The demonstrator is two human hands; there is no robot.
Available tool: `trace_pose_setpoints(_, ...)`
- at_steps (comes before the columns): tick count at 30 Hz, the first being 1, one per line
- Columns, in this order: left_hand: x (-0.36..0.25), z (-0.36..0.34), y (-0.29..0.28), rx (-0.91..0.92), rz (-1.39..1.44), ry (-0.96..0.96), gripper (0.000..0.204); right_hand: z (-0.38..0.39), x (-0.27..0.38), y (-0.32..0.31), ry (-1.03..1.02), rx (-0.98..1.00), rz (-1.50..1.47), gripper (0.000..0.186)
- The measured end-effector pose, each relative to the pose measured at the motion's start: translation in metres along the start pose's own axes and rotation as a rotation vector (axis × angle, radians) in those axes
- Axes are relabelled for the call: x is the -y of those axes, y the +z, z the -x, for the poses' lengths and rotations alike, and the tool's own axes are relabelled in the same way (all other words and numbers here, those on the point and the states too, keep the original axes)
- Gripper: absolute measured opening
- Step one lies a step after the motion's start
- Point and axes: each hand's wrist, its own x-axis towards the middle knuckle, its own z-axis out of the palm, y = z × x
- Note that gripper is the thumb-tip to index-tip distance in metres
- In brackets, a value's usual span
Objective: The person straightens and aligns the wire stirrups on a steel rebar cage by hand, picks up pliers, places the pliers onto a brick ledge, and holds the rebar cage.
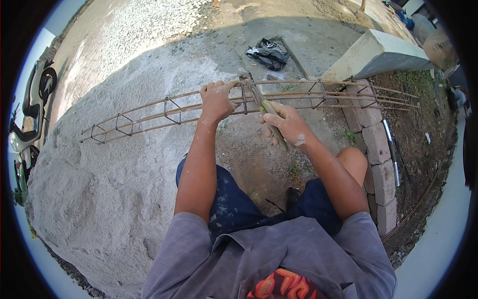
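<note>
"What is in the right grip?"

"The right grip (284, 123) is wrapped around a pair of pincers (269, 106) with green handles, their head pointing far and a little left, up at the far side of a steel bar cage (244, 102)."

"And the left?"

"The left grip (217, 101) is clasped over the bars of that cage, just left of the pincers' head, fingers bent across the far side."

"Where does the cage lie?"

"Crosswise in front of the person, who wears a grey shirt (189, 249) and dark blue shorts (229, 199). Its left end reaches above a heap of grey sand (109, 184); its right end passes over a row of blocks (377, 142) running from near to far."

"Beyond that?"

"On the far side, a crumpled black plastic bag (269, 54) lies on the ground, with a pale concrete slab (381, 54) to its right. Pale gravel (149, 30) spreads in sunlight at far left. A scooter (31, 109) stands at the left edge, well apart from the cage."
</note>
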Motion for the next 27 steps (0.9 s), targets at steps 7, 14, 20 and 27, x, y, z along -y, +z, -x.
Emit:
trace_pose_setpoints(7,0.001,-0.001,0.001,-0.008,0.011,0.010,0.062,0.005,-0.003,-0.008,0.140,0.060,0.096,0.031)
trace_pose_setpoints(14,0.003,0.001,0.003,0.006,0.026,0.014,0.062,0.039,-0.037,0.003,-0.317,-0.084,0.256,0.054)
trace_pose_setpoints(20,0.002,0.000,0.003,-0.027,0.044,-0.002,0.059,0.044,-0.049,-0.009,-0.276,-0.026,0.550,0.059)
trace_pose_setpoints(27,-0.001,-0.002,-0.002,0.026,0.040,0.019,0.060,0.033,-0.070,-0.010,-0.285,-0.027,0.722,0.060)
